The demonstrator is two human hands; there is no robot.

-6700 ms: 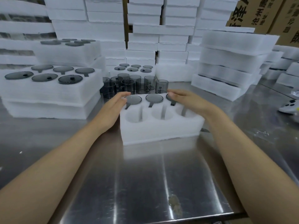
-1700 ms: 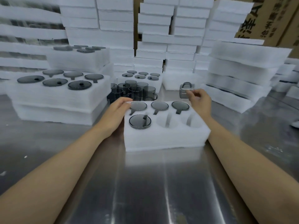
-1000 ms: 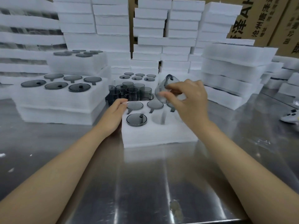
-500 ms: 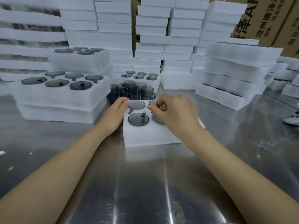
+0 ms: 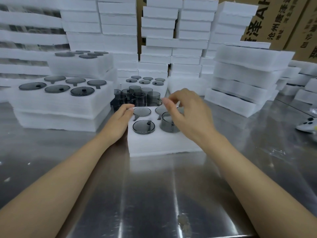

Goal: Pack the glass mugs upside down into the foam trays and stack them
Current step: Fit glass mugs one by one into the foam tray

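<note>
Head view, the only one. The tray [image 5: 163, 145] in hand lies at the centre of the frame on the table [image 5: 154, 194]. Three upturned bases sit flush in it: back left, back middle (partly covered) and front left. A fourth mug [image 5: 169, 122] stands in the front middle pocket, bottom up but well proud of the foam, so I judge it not yet seated. The left hand [image 5: 121, 119] rests on the tray's left edge, fingers laid out nearly straight. The right hand [image 5: 188, 114] hangs over the proud mug. Its thumb and forefinger are curled above the glass and clear of it.

Done: full trays [image 5: 56, 93] are piled at the left, with another just behind the loose mugs [image 5: 139, 97]. Left, by my reckoning: press this mug home, fill whatever pockets remain, stack the tray, and pack the loose mugs.

Hidden: the right hand covers the tray's right-hand pockets, so their contents are unknown. Its other fingers lie behind its back, so I cannot tell whether they touch the mug. A white object [image 5: 307, 125] is cut off at the right edge.
</note>
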